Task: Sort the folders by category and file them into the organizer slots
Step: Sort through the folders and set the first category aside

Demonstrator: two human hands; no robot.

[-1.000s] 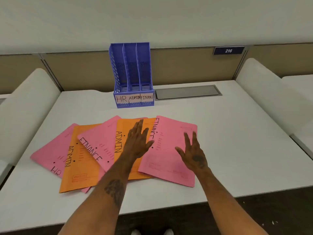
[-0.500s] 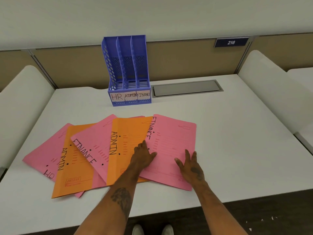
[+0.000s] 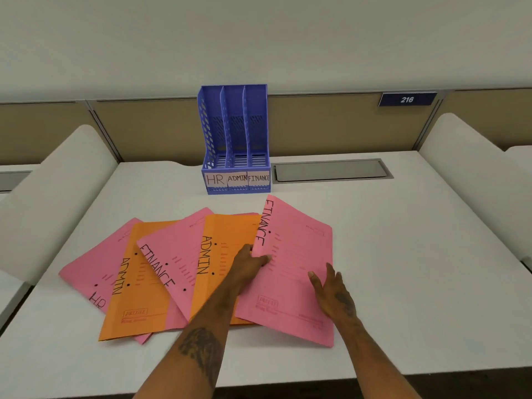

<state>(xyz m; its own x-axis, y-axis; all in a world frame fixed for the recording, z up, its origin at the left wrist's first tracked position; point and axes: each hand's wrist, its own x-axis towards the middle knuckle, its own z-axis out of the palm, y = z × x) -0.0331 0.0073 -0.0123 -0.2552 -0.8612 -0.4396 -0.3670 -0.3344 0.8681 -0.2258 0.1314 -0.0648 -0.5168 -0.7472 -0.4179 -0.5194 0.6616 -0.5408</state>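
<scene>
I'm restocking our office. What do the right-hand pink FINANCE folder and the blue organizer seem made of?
The pink folder looks like thin matte card: its edge bends up where the left hand pinches it, with no shine. The organizer is probably moulded plastic, smooth-looking: perforated walls, slotted floor, even blue colour.

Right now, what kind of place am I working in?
Most likely an open-plan office workstation: a white desk backed by partition panels, a numbered plate reading 216, and a blue file organizer labelled HR, ADMIN, FINANCE.
</scene>
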